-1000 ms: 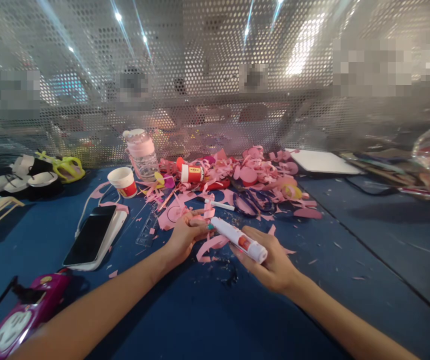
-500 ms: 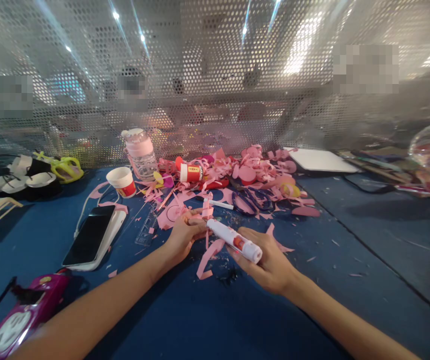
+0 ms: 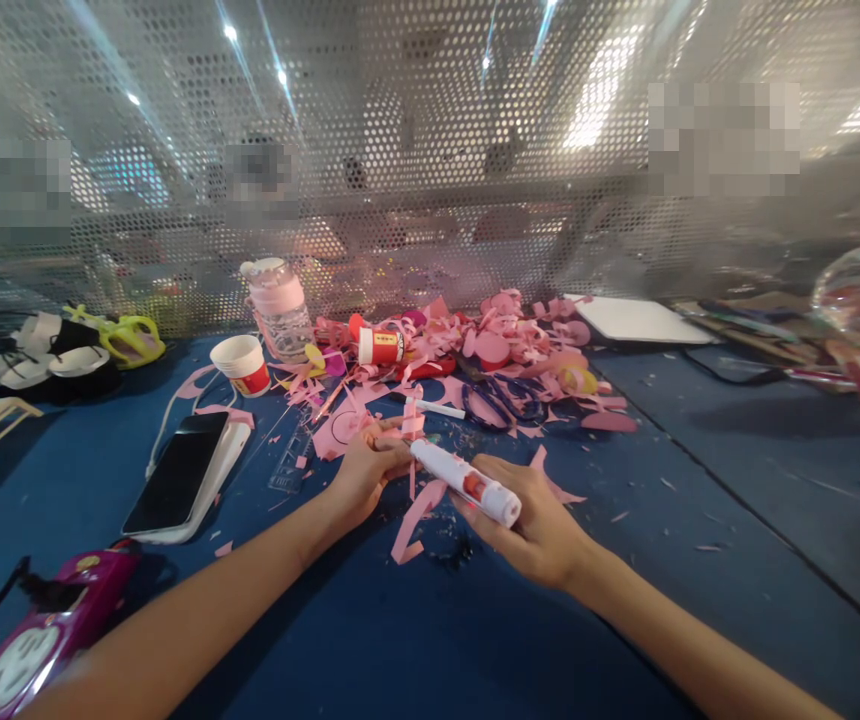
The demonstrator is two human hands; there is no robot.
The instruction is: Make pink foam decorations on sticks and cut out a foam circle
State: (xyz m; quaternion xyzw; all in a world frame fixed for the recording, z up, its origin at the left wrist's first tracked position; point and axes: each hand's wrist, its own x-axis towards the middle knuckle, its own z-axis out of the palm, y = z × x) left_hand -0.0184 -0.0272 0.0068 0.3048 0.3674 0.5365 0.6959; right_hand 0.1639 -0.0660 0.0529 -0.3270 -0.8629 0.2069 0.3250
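Observation:
My right hand [image 3: 531,520] is wrapped round a white hot glue gun [image 3: 460,475] with an orange-red patch on its body. The gun's tip points left, close to the fingers of my left hand [image 3: 370,470]. Those left fingers are pinched on a small folded strip of pink paper [image 3: 413,420]. Whether the tip touches the paper cannot be made out. A loose curled pink strip [image 3: 416,520] lies on the blue table just below the gun. Behind my hands are a white pen [image 3: 436,408] and blue-handled scissors [image 3: 501,400].
A heap of pink paper scraps [image 3: 505,310] spreads along the back, with a small red cup [image 3: 381,346] among them. To the left are a paper cup [image 3: 240,365], a bottle [image 3: 280,305], a phone [image 3: 179,470] and a purple object [image 3: 47,630]. A white board [image 3: 644,320] lies back right.
The whole view has shifted very slightly. Both hands, the glue gun and the paper strip hold almost the same positions as before.

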